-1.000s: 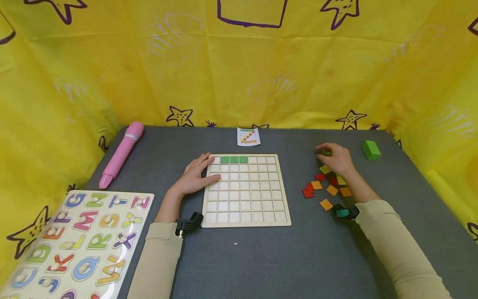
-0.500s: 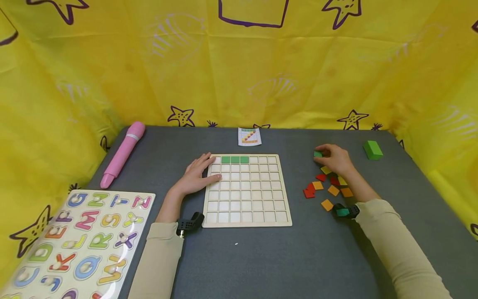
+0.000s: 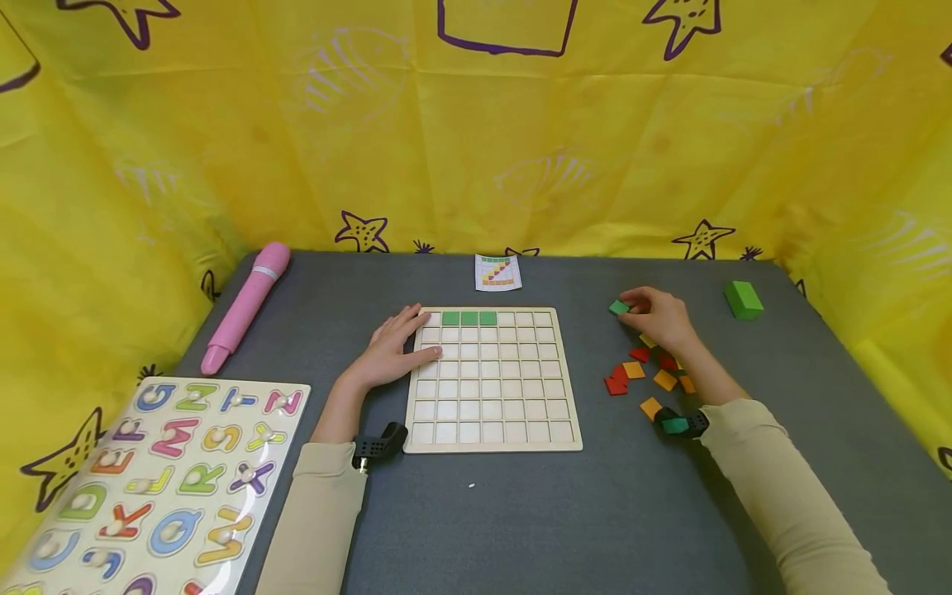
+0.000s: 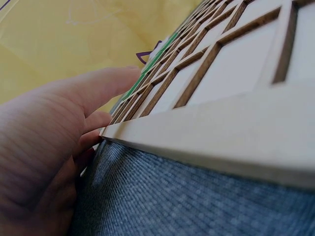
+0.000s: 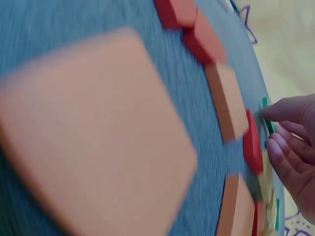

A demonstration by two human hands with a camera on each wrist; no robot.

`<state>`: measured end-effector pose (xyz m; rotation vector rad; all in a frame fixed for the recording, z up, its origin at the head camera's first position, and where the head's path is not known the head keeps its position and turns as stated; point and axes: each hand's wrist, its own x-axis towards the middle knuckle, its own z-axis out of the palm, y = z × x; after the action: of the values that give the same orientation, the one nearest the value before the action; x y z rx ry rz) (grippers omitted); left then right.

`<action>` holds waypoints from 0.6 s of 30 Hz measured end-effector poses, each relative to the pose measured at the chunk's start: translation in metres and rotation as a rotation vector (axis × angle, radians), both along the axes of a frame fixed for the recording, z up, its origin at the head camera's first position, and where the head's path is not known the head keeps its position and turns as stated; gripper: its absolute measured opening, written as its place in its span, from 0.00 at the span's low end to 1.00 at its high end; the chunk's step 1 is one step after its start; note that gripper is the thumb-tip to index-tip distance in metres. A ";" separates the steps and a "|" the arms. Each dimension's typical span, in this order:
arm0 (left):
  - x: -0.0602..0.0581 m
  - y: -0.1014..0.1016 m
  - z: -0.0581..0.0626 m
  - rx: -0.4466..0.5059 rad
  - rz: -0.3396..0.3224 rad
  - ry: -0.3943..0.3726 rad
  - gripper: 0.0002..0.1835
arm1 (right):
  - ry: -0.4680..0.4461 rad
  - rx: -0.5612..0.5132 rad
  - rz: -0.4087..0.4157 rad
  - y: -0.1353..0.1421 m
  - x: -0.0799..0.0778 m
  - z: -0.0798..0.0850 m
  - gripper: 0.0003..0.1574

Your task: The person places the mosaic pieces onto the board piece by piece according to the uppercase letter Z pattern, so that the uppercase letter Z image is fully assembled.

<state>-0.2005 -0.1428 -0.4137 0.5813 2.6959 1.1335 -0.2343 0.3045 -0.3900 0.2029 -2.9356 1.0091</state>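
Observation:
A square wooden grid board [image 3: 492, 380] lies mid-table, with three green square tiles [image 3: 468, 318] side by side in its top row. My left hand [image 3: 394, 351] rests along the board's left edge, thumb and fingers extended over the frame; the left wrist view shows this hand [image 4: 64, 123] at the wooden rim. To the right of the board, my right hand [image 3: 660, 316] pinches a green tile [image 3: 619, 307] between thumb and fingers. Below that hand lie loose red tiles [image 3: 616, 385], orange tiles [image 3: 650, 408] and yellow tiles, partly hidden by the wrist.
A small pattern card [image 3: 498, 273] lies behind the board. At the right back stands a green block [image 3: 743, 300]. On the left are a pink microphone-shaped object [image 3: 245, 310] and an alphabet peg puzzle [image 3: 167, 479]. Yellow cloth [image 3: 476, 149] surrounds the table's back and sides.
My right hand has moved slightly left with the green tile, which was mostly hidden by the fingers and now shows plainly. The left hand stays in place on the board.

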 end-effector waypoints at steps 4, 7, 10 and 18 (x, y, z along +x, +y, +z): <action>0.000 0.000 -0.001 0.002 -0.002 0.001 0.41 | 0.003 -0.043 0.031 -0.015 -0.001 0.001 0.23; 0.000 0.000 -0.001 -0.003 -0.001 0.003 0.41 | 0.008 -0.074 0.040 -0.030 -0.004 0.002 0.23; -0.001 0.000 -0.001 -0.006 0.002 0.003 0.41 | 0.004 -0.110 0.057 -0.048 -0.006 0.001 0.23; -0.001 0.000 -0.001 -0.010 0.005 0.002 0.40 | -0.030 -0.167 0.148 -0.098 -0.007 0.003 0.22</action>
<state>-0.2017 -0.1429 -0.4149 0.5755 2.7047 1.1198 -0.2415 0.2066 -0.3869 0.4078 -2.8779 1.2799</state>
